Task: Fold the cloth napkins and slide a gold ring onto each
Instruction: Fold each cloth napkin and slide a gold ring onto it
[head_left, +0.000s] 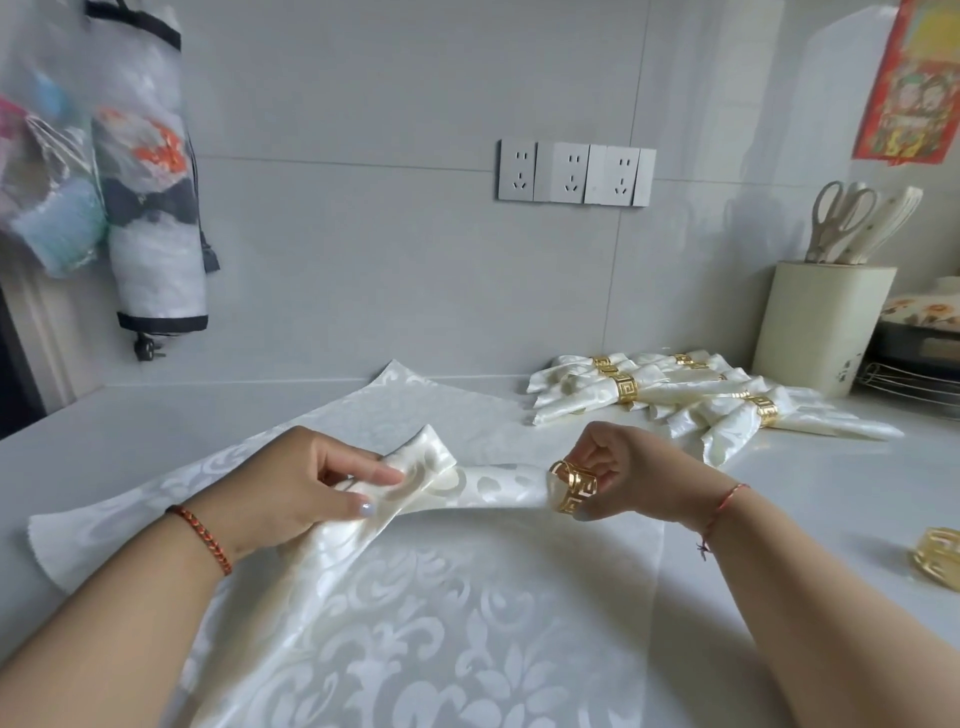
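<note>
While a flat ivory damask cloth napkin (415, 623) lies nearest on the pale countertop (831, 499), the left hand (306, 488) grips a gathered ivory napkin roll (467, 486) lifted just above it. At the roll's right end, the right hand (618, 475) pinches a gold fretwork ring (574, 488). A spare gold ring (937, 558) sits far right. Farther back, finished ringed napkins (691, 397) lie piled beside a cream utensil holder (818, 327).
</note>
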